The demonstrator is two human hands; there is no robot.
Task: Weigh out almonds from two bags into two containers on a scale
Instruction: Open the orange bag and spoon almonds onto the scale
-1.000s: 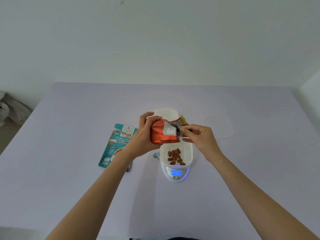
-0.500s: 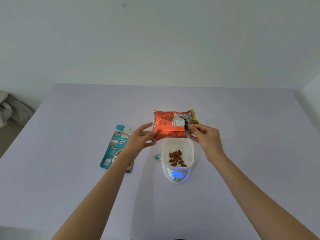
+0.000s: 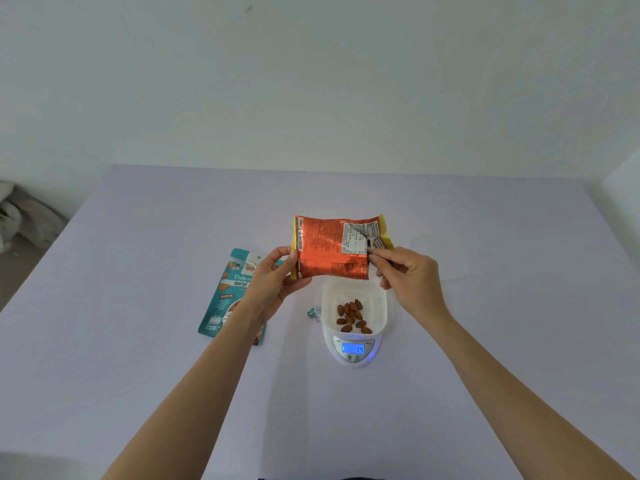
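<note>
- Since a second ago the orange bag (image 3: pixel 330 247) has spread flat; the left hand (image 3: pixel 273 280) pinches its left edge, the right hand (image 3: pixel 407 271) its right.
- It hangs above the almonds (image 3: pixel 351 315) in the container (image 3: pixel 382 301) on the scale (image 3: pixel 353 360), at the middle of the bench (image 3: pixel 502 341).

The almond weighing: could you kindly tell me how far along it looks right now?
Done: a small heap of almonds lies in the white container on the scale, whose display reads 14. In hand: left hand and right hand hold the orange bag above the container's far side. To do: the teal bag lies flat on the table, and no second filled container is in view.
</note>
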